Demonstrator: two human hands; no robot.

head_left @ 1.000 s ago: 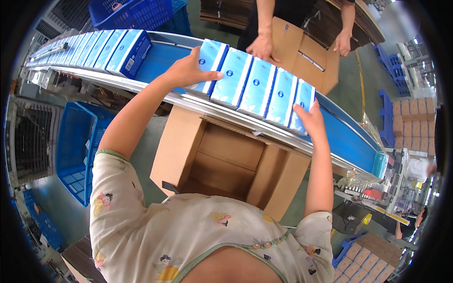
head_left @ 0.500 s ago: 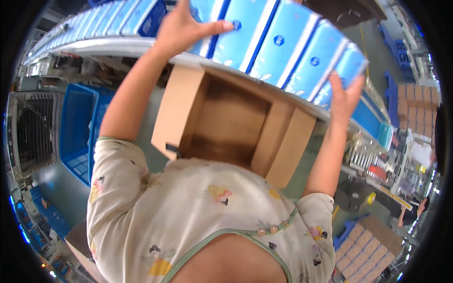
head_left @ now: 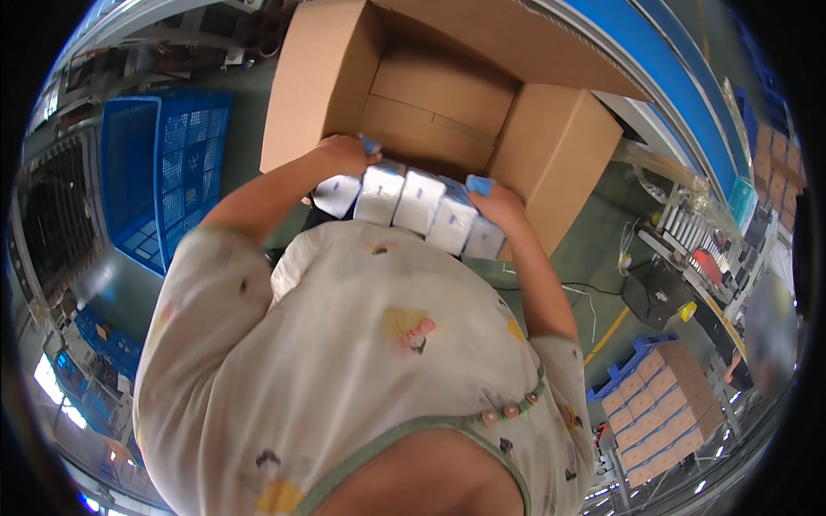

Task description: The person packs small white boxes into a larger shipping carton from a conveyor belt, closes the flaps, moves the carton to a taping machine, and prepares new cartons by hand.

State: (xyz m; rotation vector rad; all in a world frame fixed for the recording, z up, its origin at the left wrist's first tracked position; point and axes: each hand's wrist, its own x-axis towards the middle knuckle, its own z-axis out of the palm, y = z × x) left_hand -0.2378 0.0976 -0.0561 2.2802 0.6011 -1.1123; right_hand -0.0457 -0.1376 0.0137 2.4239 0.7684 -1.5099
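Observation:
A row of several plastic-wrapped, blue-and-white packs point(head_left: 423, 203), their pale ends facing me, is squeezed between my two hands over the near side of an open cardboard box point(head_left: 575, 155). My left hand point(head_left: 346, 155) is closed on the row's left end. At the right end my right hand point(head_left: 499, 206) grips the last pack, the thumb side on its blue wrapping. The packs look tilted, close to my body. Inside, the box shows bare brown cardboard at its bottom; its flaps are spread outward. The packs hide part of the near edge.
Beyond the box runs a conveyor with a blue belt point(head_left: 615, 34). A blue plastic crate point(head_left: 159, 185) stands on the floor at left. To the right are a black box point(head_left: 651, 297), cables, and stacked cartons point(head_left: 662, 404) on a blue pallet.
Both hands have brought the row of packs from the conveyor down toward me, to the box's near side. The row has turned, and the box now appears higher in view.

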